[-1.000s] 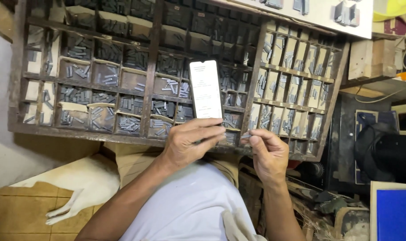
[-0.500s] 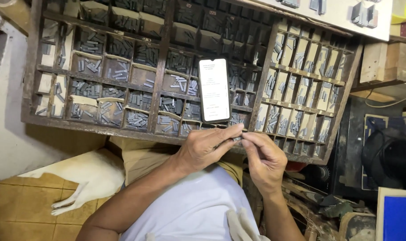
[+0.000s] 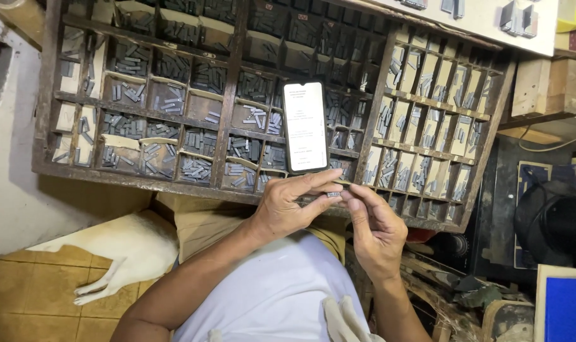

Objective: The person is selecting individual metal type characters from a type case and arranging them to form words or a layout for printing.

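Both hands meet at front rail of type case (image 3: 142,180). Left hand (image 3: 288,206) and right hand (image 3: 373,228) pinch small metal type sort (image 3: 333,194) between fingertips. Advice: keep pinch firm, check orientation against phone (image 3: 305,126) propped on case.

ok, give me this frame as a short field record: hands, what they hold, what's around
left hand: fingers curled round small metal type pieces, at the tray's front edge
right hand: fingertips pinching the same pieces from the other side
tray: wooden type case, many compartments holding grey metal sorts
phone: lying on the case, screen lit, just above the hands
floor: white dog lying on yellow tiles, lower left
far right: dark bag, blue panel
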